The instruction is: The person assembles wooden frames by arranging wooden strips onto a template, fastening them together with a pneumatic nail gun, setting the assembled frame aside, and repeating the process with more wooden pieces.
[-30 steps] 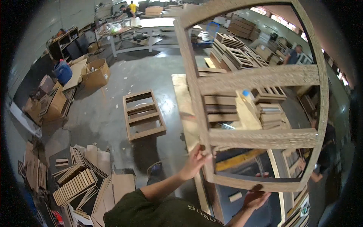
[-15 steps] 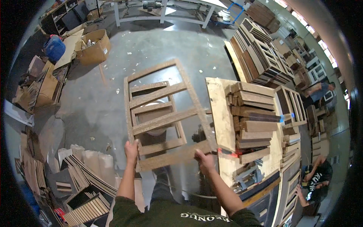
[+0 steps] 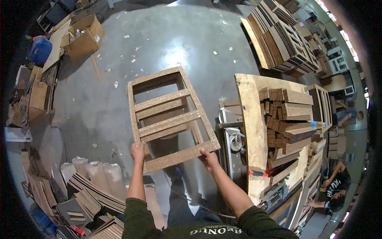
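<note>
A brown wooden frame with crossbars (image 3: 167,127) is tilted in front of me. My left hand (image 3: 138,153) is closed on its near left corner. My right hand (image 3: 209,161) grips the near rail close to the right corner. Through the openings, more wooden bars (image 3: 161,112) of a similar frame show below; whether the two touch, I cannot tell. The fingers under the rail are partly hidden.
On the right, a pale board (image 3: 254,135) bears a pile of short wooden pieces (image 3: 290,115). Stacked frames (image 3: 278,40) stand at the far right. Wrapped rolls (image 3: 97,173) and curved wooden strips (image 3: 93,195) lie near left. Far left is a cardboard box (image 3: 85,40). Another person (image 3: 338,187) works at right.
The frame in my hands has come over the lower frame, so their outlines now nearly line up. My view has shifted, and the pile of wooden pieces appears farther right.
</note>
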A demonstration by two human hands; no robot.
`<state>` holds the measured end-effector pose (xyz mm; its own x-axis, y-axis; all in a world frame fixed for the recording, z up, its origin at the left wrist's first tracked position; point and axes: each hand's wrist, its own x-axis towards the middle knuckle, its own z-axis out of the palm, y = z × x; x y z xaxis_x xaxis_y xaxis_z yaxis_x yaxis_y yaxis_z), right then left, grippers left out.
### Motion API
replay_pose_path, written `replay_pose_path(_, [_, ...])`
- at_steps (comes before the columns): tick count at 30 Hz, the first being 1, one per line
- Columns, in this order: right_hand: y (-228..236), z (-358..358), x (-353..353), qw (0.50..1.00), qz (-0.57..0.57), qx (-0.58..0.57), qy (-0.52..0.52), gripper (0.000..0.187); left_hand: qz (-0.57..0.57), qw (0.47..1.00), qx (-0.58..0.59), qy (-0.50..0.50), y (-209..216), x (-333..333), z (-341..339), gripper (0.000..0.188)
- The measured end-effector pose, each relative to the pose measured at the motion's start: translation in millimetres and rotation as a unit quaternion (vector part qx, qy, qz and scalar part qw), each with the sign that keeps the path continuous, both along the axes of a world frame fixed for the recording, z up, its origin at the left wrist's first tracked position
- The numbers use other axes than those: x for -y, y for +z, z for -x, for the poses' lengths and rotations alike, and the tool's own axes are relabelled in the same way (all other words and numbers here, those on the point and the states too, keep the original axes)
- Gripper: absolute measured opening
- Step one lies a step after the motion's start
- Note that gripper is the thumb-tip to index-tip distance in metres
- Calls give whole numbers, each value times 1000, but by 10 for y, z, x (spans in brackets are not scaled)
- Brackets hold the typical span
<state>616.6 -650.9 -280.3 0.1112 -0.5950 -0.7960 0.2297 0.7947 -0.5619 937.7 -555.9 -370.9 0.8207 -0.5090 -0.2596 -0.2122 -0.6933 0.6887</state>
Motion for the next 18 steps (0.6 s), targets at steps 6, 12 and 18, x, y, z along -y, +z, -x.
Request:
replay_pose_path(6, [440,-122,-85,984,162,-34,59,34,56,976,-208,32,203,-57,88,24])
replay_pose_path(12, [1748,-745,108,921,369,92,90,44,224,936,-262,-75,236,412,690,19])
replay_pose_path(18, [1962,-1289,186,746,591,-69,298,55,265,786,-558,-22,736,588,1051,66])
